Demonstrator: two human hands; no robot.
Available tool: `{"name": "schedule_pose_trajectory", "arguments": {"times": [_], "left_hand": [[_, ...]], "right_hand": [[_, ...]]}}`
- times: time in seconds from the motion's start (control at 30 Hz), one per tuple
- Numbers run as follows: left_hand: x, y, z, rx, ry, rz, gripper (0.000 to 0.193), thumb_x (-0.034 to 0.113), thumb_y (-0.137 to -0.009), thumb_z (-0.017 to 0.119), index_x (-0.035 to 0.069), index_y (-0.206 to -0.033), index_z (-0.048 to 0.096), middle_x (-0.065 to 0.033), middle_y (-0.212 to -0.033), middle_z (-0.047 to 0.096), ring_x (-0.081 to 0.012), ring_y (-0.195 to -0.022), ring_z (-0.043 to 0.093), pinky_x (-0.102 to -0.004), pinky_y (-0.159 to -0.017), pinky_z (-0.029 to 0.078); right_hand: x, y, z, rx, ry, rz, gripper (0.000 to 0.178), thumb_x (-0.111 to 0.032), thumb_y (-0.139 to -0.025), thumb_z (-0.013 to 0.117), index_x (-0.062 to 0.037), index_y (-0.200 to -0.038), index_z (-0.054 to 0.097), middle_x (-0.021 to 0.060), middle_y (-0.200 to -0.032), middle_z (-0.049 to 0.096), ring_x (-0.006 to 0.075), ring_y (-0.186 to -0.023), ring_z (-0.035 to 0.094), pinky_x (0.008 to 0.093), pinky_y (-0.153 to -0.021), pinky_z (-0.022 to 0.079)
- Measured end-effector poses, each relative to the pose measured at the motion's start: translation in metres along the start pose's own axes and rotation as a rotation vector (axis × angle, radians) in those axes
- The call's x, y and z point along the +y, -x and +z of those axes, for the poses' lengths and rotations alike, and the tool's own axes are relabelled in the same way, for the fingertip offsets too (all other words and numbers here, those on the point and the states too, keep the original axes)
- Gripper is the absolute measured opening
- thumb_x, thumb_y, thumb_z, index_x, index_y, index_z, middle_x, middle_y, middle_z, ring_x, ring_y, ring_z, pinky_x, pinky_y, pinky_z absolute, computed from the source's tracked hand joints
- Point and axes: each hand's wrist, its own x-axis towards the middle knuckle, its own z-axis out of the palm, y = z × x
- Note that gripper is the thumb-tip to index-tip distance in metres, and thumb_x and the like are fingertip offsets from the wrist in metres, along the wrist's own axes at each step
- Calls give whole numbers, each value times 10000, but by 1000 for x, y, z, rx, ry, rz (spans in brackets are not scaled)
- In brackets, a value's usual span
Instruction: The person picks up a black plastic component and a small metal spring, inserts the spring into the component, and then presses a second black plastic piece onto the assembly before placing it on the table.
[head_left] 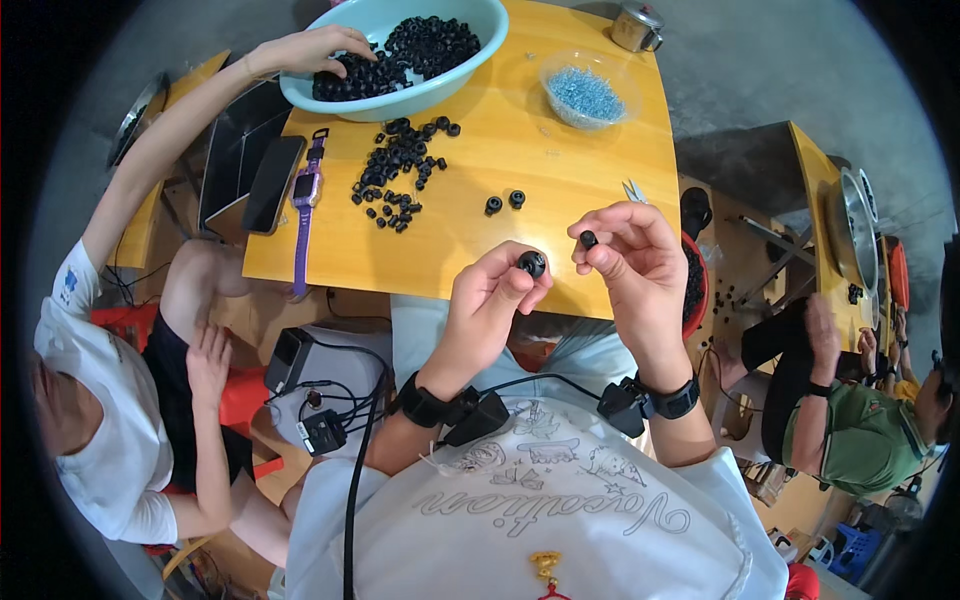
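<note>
My left hand (482,305) pinches a round black part (532,264) with a shiny rounded front, just above the table's near edge. To its right, my right hand (642,268) grips a smaller black cylindrical piece (588,240) between thumb and fingers. The two pieces are apart, with a short gap between the hands. On the table just beyond lie two black round parts (494,205), similar to the one in my left hand. A loose pile of small black parts (398,160) spreads farther left.
A co-worker's hand (330,48) reaches into a light-blue basin (470,75) of black parts. A clear bowl (610,115) holds small bluish pieces. Scissors (634,192), a metal cup (637,27), a phone (272,185) and a purple-strapped watch (305,200) rest on the yellow table (470,255).
</note>
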Motion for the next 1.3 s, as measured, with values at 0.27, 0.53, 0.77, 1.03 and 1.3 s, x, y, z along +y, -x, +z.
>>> {"name": "schedule_pose_trajectory", "arguments": {"times": [0.27, 0.53, 0.77, 1.03, 1.3], "left_hand": [[6, -1, 1, -118, -63, 19, 341, 319, -896, 473, -20, -879, 515, 3, -733, 489, -55, -597, 400, -180, -560, 346], [4, 1, 7, -108, -84, 9, 338, 323, -901, 462, -6, -842, 510, 14, -684, 468, -42, -586, 385, -173, -537, 331], [18, 1, -4, -265, -305, -189, 385, 371, -909, 412, -3, -874, 498, 1, -691, 477, -65, -644, 412, -196, -578, 348], [3, 2, 18, 42, -282, -140, 328, 215, -927, 281, -3, -727, 423, -77, -618, 501, -121, -575, 475, -259, -542, 393], [-7, 4, 23, 226, -388, -127, 364, 203, -911, 281, 12, -631, 415, -48, -466, 470, -99, -406, 457, -251, -385, 372]], "right_hand": [[-1, 3, -9, -122, 11, 68, 125, 57, -797, 536, 46, -907, 594, 82, -824, 607, 137, -761, 572, 246, -706, 457], [-3, 10, -2, -137, -138, 135, 96, 19, -794, 570, 46, -886, 580, 103, -784, 604, 150, -669, 567, 252, -646, 449], [-12, 7, -16, -199, -15, 327, 85, 47, -755, 608, 38, -827, 564, 92, -759, 608, 119, -647, 579, 223, -585, 473], [9, 21, 7, 2, -28, 227, 96, 89, -743, 597, 19, -760, 533, 61, -733, 585, 101, -639, 560, 208, -566, 457], [32, 31, 21, 135, -38, 80, 111, 113, -746, 558, 15, -725, 512, 62, -723, 567, 85, -623, 520, 192, -559, 418]]}}
